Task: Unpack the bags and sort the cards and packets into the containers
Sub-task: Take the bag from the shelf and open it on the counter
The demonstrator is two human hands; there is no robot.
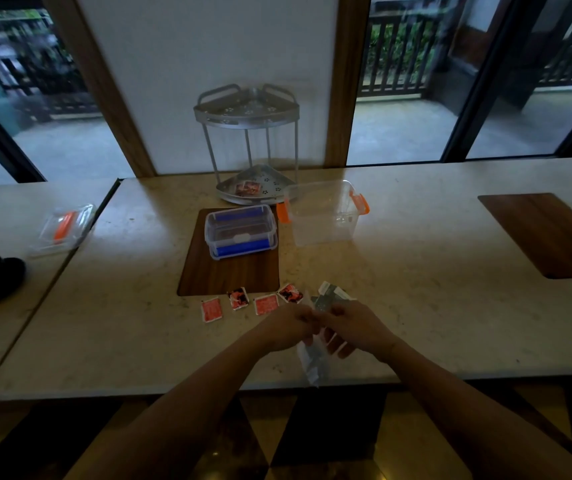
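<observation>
Both hands, left (286, 329) and right (350, 329), grip one clear bag (312, 362); four packets (264, 304) lie at 11 o'clock on surface (451, 323).

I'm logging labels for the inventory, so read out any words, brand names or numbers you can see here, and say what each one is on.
No text here can be read.
Four red and white square packets lying on the beige stone table: printing shows, too small and blurred.
Red packets on the grey metal corner rack's lower shelf: blurred.
Clear plastic bag with cards held by both hands: markings illegible.
</observation>
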